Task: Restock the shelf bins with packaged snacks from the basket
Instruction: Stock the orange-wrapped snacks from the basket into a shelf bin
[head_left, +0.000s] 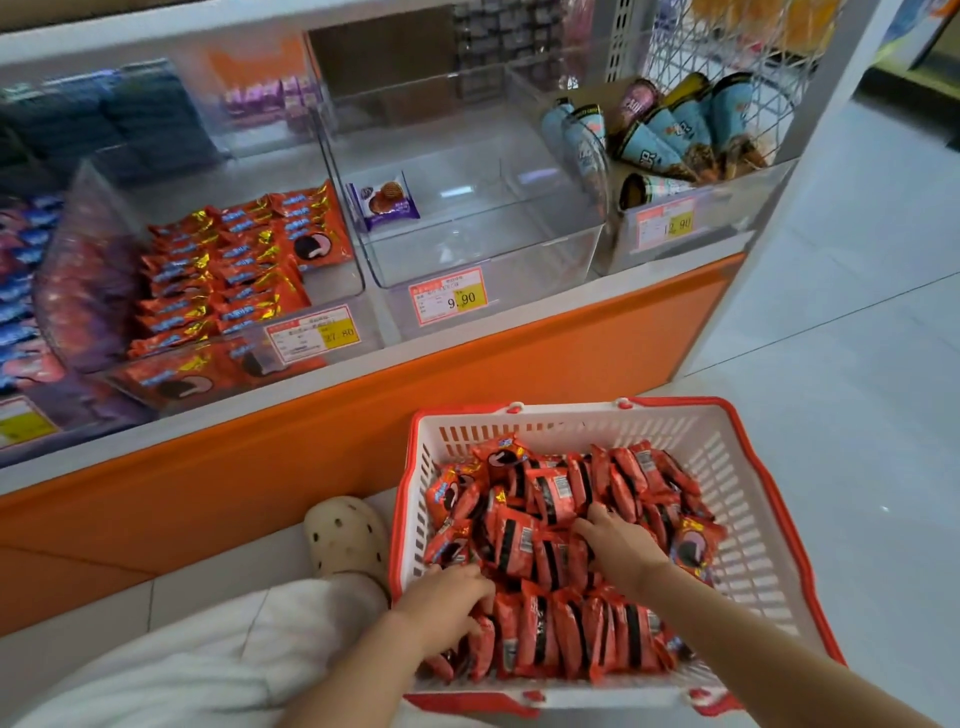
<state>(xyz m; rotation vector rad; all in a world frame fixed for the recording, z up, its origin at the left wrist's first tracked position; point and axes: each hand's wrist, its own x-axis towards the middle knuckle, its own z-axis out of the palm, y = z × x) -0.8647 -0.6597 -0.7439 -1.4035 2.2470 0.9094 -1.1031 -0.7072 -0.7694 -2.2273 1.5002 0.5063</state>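
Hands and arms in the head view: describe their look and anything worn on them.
The left hand and right hand are bare: no gloves, rings or watch visible. The left forearm and right forearm are bare too, with no sleeve in view.

red packs (550, 525) fill most of my basket (727, 457), so i can only reach in from above. the middle bin (483, 244) is open on top with a single purple pack (385, 200) at its back left. the left bin (337, 291) has bare floor at its right front, and cones (670, 135) crowd the right bin (727, 234).
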